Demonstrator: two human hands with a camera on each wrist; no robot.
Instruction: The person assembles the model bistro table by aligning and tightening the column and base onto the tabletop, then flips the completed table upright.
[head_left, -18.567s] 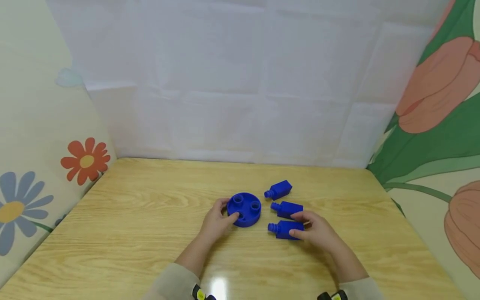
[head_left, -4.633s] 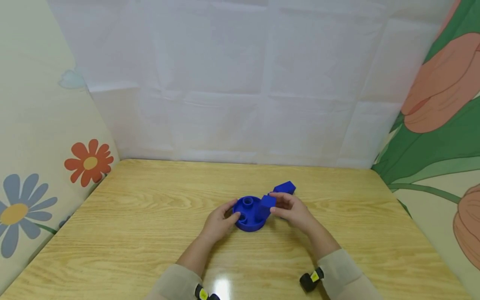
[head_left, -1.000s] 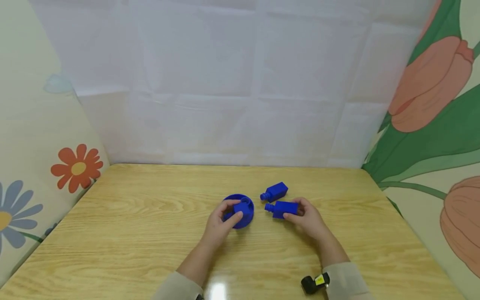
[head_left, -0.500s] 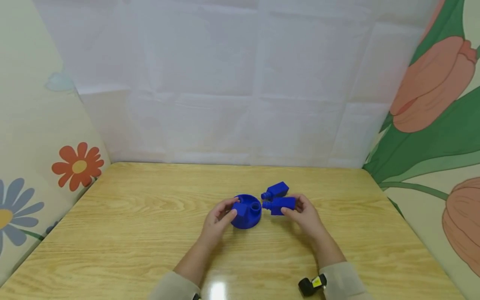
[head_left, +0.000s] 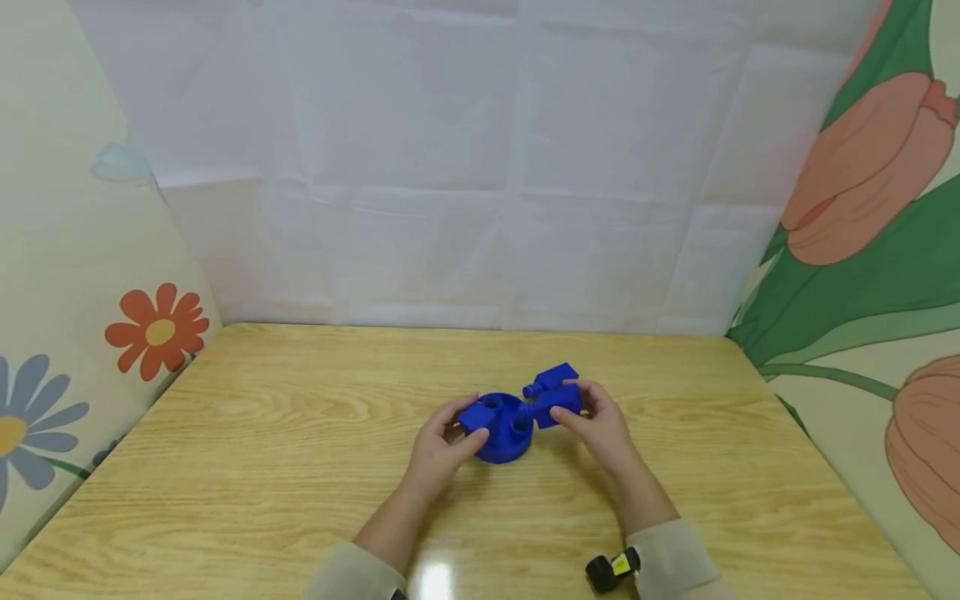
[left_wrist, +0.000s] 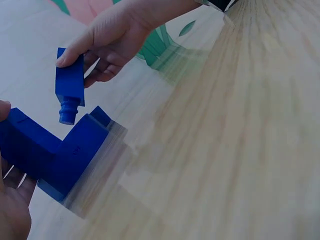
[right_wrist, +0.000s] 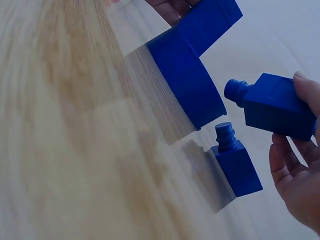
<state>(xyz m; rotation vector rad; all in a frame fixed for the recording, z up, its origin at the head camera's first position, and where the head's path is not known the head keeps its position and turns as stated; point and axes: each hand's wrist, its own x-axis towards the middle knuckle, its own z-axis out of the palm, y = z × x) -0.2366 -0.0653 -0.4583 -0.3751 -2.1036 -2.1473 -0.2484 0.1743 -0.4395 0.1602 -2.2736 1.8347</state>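
A round blue base with raised ring sockets sits on the table. One blue square-bodied block stands up from its left side, and my left hand grips that block between thumb and fingers. My right hand holds a second blue block above the table, thumb on one face and fingers on another. Its ridged round neck points at the base, close to the right-hand socket. A third such block lies on the table just behind, partly covered in the head view.
The wood-grain table reaches back to a white cloth. Flower-patterned cloths hang on both sides, with a red flower at left and a pink tulip at right. A black wrist device sits at the right sleeve.
All three blocks lay loose at first; one now stands in the base, which has turned to bring it left. Within the last second, the right hand lifted the second block and moved it left.
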